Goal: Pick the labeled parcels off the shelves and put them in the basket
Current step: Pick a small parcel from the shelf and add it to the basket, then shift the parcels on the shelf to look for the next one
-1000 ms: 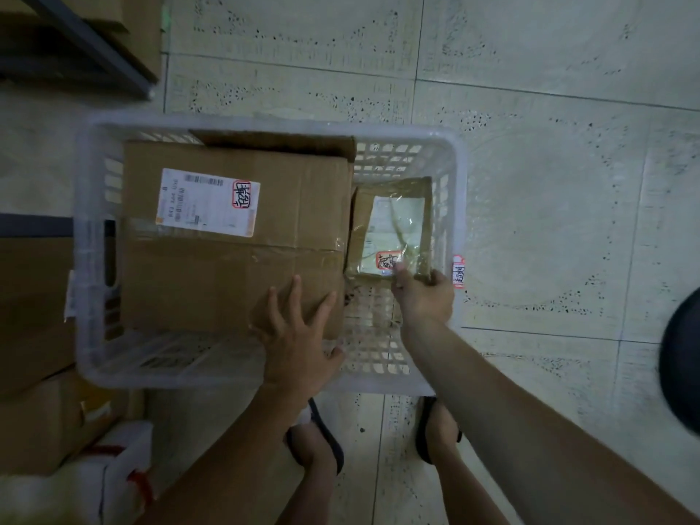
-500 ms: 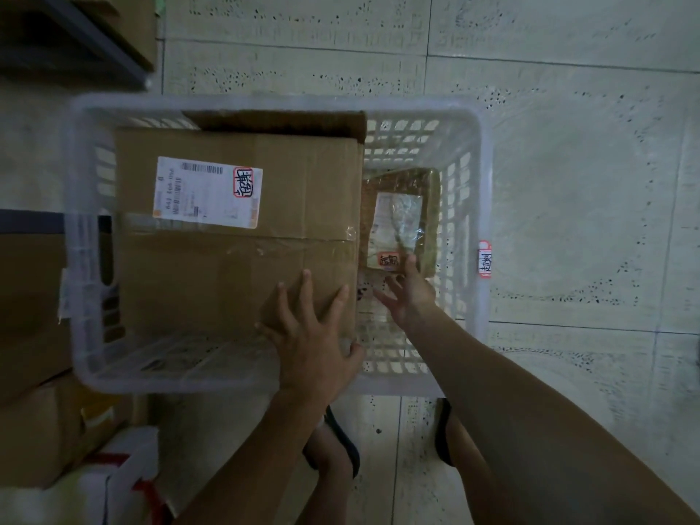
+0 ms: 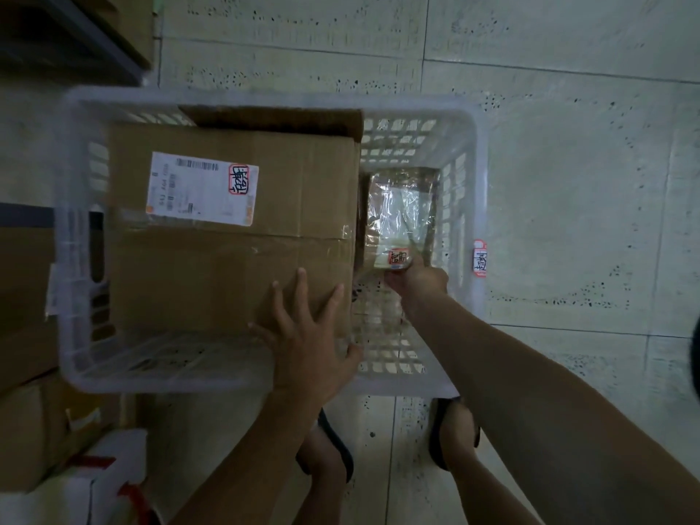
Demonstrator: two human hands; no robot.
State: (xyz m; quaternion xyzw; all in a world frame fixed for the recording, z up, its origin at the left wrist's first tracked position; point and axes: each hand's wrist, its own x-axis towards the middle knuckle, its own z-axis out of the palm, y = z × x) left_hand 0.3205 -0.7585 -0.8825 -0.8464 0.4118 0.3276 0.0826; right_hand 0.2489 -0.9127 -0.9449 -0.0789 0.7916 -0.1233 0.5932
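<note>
Here, a white plastic basket (image 3: 467,335) is seen from above on the tiled floor (image 3: 568,145), with a large cardboard box (image 3: 235,229) filling its left side and a small taped parcel (image 3: 401,217) lying in the narrow gap left along its right wall. The large box carries a white shipping label (image 3: 202,193) with a red-bordered tag, turned upward, presumably so that it can be read at a glance.

The left hand (image 3: 307,335) is laid flat on the box's near right corner, its fingers (image 3: 301,286) spread wide and closed on nothing; the box appears to be pressed toward the left wall so that room is kept for the small parcel. The right hand (image 3: 418,280) is reached down into the gap, and the near end of the small parcel, just beside its red-bordered tag (image 3: 397,257), is met by it. Whether that end is pinched or merely pushed cannot be told, since the fingertips are hidden under the hand.

Both parcels are judged to be already inside the basket, with the small one being settled flat. More cardboard boxes (image 3: 26,430) are stacked at the left, beside the basket's left wall.
</note>
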